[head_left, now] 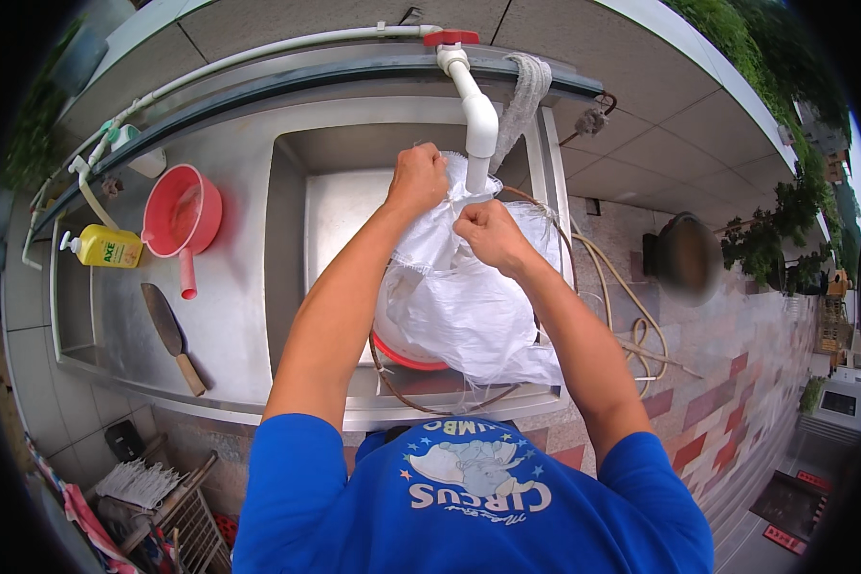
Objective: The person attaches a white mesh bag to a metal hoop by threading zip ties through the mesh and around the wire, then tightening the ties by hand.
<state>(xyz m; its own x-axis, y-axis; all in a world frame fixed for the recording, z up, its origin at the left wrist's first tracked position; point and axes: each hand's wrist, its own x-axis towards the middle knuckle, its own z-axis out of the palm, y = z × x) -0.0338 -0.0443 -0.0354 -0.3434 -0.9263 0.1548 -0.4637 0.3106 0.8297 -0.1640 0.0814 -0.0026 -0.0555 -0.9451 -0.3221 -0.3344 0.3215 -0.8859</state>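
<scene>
A white woven plastic sack [464, 311] lies bunched over the right side of the steel sink [344, 220]. My left hand [421, 180] is closed on its gathered upper part, just left of the white tap spout [481, 129]. Close below the spout, my right hand [493, 237] pinches the sack too, its fingers curled in. The sack's folds hide most of a red basin [407, 358] underneath. A thin brown hoop [383, 368] curves around the sack; how it joins on is hidden. Whether water runs from the spout, I cannot tell.
On the steel counter to the left are a red dipper [184, 206], a yellow pump bottle [110, 246] and a knife with a wooden handle [167, 325]. A grey mesh cloth [526, 96] hangs over the rail. A beige hose [631, 297] coils on the paving at right.
</scene>
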